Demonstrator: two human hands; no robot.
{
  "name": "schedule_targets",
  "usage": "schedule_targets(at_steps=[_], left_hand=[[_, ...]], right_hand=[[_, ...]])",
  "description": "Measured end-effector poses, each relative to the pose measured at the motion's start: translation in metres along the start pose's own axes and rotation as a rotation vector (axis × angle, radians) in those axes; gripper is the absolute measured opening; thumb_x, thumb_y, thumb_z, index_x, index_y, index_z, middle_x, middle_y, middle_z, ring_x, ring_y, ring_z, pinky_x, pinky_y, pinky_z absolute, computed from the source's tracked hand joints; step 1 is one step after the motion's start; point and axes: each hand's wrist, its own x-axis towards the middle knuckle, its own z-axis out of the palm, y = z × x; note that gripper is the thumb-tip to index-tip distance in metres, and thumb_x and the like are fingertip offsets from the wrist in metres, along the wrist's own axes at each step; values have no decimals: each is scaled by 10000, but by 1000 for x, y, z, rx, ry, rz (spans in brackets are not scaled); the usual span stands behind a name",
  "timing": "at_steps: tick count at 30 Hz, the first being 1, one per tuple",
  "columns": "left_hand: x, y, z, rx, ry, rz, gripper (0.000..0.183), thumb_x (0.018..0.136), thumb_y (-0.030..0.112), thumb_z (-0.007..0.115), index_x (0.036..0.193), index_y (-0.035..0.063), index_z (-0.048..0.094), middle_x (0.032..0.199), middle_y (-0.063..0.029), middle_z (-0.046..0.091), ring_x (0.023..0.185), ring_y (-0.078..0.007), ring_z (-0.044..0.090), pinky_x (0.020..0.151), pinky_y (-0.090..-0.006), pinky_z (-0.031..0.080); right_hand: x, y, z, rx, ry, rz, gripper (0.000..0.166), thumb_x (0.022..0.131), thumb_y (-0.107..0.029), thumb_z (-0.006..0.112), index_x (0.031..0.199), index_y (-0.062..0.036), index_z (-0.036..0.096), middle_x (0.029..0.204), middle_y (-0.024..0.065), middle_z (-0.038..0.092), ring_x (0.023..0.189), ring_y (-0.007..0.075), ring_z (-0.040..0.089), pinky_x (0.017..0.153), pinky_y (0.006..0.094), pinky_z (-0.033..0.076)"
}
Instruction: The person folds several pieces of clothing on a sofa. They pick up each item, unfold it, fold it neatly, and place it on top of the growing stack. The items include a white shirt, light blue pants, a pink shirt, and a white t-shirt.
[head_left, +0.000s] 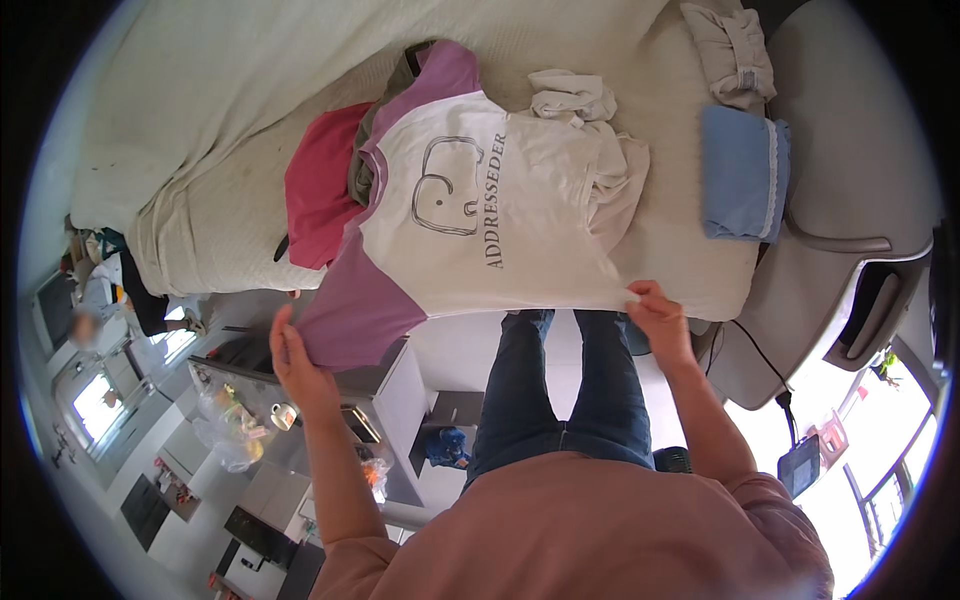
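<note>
A white raglan T-shirt with mauve sleeves, a line-drawn animal and printed lettering lies spread before me on a covered couch. My right hand pinches the bottom hem at its near corner. At the cuff of the near mauve sleeve, my left hand has its fingers extended; it touches or nearly touches the fabric. Beneath the neckline are a red garment and an olive garment, both partly hidden. Crumpled cream clothing sticks out past the shirt's hem.
A folded blue garment and a folded beige garment lie at the couch's right end, beside a grey chair. A cable runs to a dark device. Behind my left arm, a table holds a mug and plastic bags. Another person is at far left.
</note>
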Motion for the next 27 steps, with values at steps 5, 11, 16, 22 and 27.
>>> schedule_targets(at_steps=[5,11,16,22,27], left_hand=[[18,61,23,-143,-16,95,315,951,185,422,1245,77,450,922,-46,557,852,-146,571,769,-315,487],[102,170,65,-402,-219,330,337,919,198,484,1235,81,477,909,-22,567,865,-144,565,791,-339,468],[139,276,106,-361,-254,444,275,910,161,487,1134,19,560,993,-51,556,880,-159,550,817,-293,431],[122,348,47,-136,-69,771,374,940,203,402,1247,-7,438,1154,-144,531,1067,-249,531,919,-398,436],[50,263,3,-216,214,778,336,932,195,438,1192,-11,495,1177,-110,536,1090,-212,514,939,-341,403]], right_hand=[[-3,-77,-2,222,194,-321,110,837,-75,596,879,3,661,1141,65,510,993,153,453,894,282,364],[30,-235,8,197,156,-840,237,865,-176,585,1011,7,629,1107,122,553,1013,147,480,903,290,368],[64,-325,4,201,146,-1025,264,907,-239,522,950,6,608,947,73,605,898,124,539,839,257,388],[44,-369,2,267,32,-1311,350,863,-269,590,1066,15,567,927,51,639,878,144,573,874,255,393],[7,-301,25,141,212,-1204,248,914,-266,512,878,-40,607,852,87,629,798,147,552,814,288,406]])
